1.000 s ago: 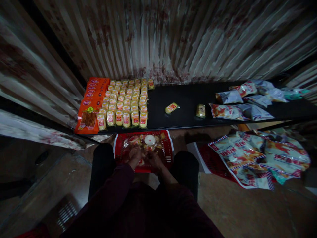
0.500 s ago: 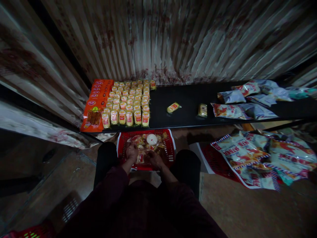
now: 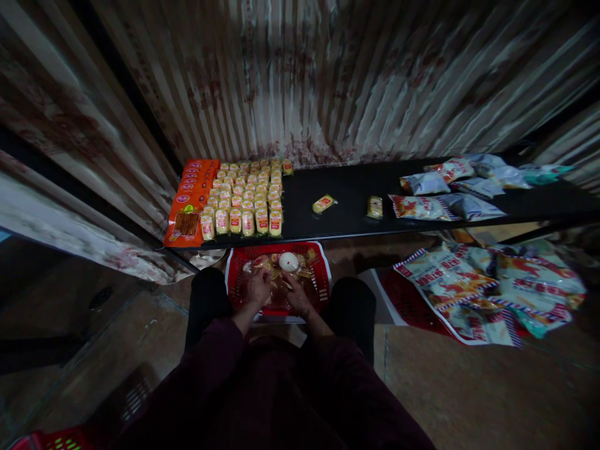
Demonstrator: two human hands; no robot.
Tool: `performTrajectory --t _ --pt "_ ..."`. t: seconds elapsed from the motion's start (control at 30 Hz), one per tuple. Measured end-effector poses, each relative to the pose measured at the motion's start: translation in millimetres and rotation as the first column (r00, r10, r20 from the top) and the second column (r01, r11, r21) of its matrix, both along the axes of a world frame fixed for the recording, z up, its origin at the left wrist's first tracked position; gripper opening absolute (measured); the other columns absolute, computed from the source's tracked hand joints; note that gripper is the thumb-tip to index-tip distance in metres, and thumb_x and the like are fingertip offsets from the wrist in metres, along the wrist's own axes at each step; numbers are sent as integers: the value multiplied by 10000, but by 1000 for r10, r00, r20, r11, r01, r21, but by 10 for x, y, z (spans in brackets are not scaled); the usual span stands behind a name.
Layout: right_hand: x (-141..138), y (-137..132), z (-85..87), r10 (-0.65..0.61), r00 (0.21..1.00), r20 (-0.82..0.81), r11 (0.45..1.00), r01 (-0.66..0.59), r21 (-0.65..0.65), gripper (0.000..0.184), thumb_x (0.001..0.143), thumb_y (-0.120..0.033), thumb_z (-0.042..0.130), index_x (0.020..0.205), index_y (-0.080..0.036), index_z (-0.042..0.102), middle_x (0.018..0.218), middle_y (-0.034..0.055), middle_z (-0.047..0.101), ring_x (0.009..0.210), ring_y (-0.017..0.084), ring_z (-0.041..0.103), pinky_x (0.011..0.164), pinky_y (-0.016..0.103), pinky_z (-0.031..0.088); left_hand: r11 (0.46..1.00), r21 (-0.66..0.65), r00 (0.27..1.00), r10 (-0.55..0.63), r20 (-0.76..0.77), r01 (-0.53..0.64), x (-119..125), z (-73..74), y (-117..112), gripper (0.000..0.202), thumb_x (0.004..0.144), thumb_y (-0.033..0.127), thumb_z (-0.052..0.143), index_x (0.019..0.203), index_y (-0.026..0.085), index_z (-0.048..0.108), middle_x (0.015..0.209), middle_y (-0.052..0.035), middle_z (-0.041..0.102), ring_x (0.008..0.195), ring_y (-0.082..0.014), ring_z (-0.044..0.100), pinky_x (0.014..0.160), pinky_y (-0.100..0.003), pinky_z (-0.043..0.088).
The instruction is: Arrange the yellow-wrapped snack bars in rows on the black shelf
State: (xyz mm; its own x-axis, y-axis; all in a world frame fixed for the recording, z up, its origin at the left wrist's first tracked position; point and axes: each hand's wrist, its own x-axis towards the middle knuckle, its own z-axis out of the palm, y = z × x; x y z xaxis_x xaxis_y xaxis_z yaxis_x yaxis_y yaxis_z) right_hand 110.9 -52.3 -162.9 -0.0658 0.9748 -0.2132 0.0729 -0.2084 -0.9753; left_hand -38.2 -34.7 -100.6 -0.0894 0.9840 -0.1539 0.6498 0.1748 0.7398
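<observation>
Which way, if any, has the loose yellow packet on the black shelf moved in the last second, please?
No. The loose yellow packet lies at the same spot on the black shelf, between the packet rows and the other single packet.

The grip of the left hand and right hand was obscured among dim wrappers in the red basket; print on the yellow packets was too small.

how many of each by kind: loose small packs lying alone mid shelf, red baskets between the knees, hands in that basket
loose small packs: 2
red basket: 1
hands, left hand and right hand: 2
total: 5
</observation>
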Motion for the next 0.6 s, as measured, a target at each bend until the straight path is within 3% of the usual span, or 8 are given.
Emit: performTrajectory --t 0.1,0.17,0.23,0.4,0.6 --pt "-10 -18 123 59 997 -56 998 -59 4 555 691 -353 638 1229 -235 573 1208 71 628 1141 231 567 1004 409 424 960 91 963 -257 -86 264 104 140 -99 161 779 98 509 827 202 621 972 -38 642 958 -167 577 903 -304 433" --pt "-7 -24 211 54 997 -54 998 -52 34 510 690 -389 651 1177 -246 604 1185 61 640 1142 241 563 1003 409 425 946 84 949 -306 -75 312 169 196 -120 170 777 85 505 822 202 620 976 -37 641 945 -160 585 901 -296 439" --pt "-5 -30 280 24 997 -67 999 -21 38 477 680 -418 666 1126 -255 624 1151 53 658 1116 252 576 987 415 436 962 63 964 -266 -15 267 220 222 -107 174 786 94 505 855 203 622 971 -34 653 932 -154 601 892 -290 450" --pt "1 -40 310 -119 971 -210 990 100 -97 555 616 -460 729 1101 -212 624 1020 54 706 952 243 643 899 397 488 1000 -21 996 -14 88 16 245 246 -14 264 825 164 504 1070 179 602 1080 -80 674 988 -165 624 902 -296 458" --pt "8 -32 260 -341 890 -303 924 257 -284 523 569 -503 753 974 -186 659 882 51 728 831 225 674 771 348 534 980 -199 992 21 123 4 194 212 -39 340 739 67 526 1042 162 646 1052 -99 701 968 -192 637 893 -295 451"
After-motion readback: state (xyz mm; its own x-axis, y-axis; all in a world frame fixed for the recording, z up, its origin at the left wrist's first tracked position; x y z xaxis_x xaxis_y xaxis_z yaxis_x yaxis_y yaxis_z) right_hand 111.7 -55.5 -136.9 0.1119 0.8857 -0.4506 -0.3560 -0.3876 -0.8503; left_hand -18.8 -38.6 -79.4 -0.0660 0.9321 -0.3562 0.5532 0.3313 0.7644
